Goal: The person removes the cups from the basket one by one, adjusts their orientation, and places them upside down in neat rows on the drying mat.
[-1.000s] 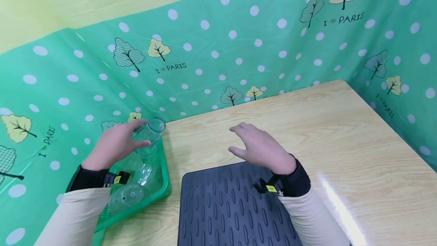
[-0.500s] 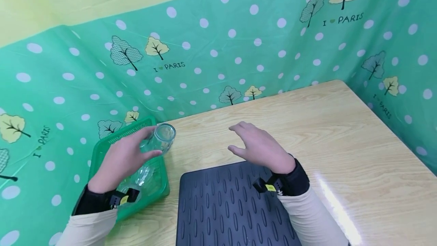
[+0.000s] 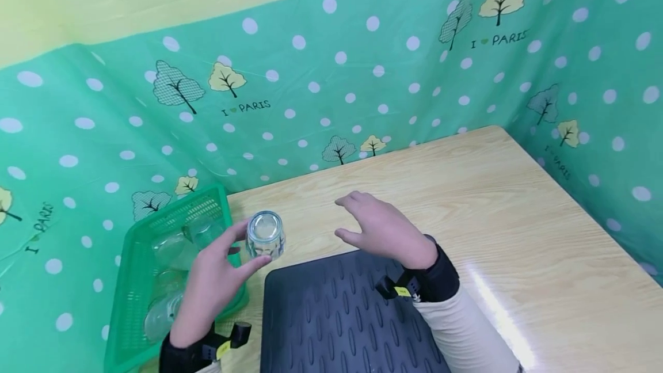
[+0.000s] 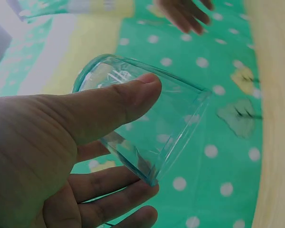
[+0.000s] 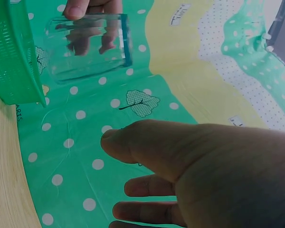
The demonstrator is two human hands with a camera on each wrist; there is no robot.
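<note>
Clear glass (image 3: 265,235) gripped by left hand (image 3: 213,281), thumb opposing fingers, held off green basket (image 3: 124,304) over dark mat (image 3: 331,321) edge. Right hand (image 3: 385,232) hovered open, nothing held.

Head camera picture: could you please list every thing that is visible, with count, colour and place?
clear glass cup: one, transparent, held in the air between basket and mat, tilted.
green plastic basket: one, green, on the table at the left, by the wall cloth.
other clear glasses in the basket: several, transparent, exact count unclear.
dark ribbed rubber mat: one, dark grey, on the table's near edge.
light wooden table: one, pale wood.
green dotted cloth with trees: green, covering the walls around the table.
left hand: grips the cup with thumb and fingers.
right hand: above the mat's far edge, fingers relaxed, holding nothing.
</note>
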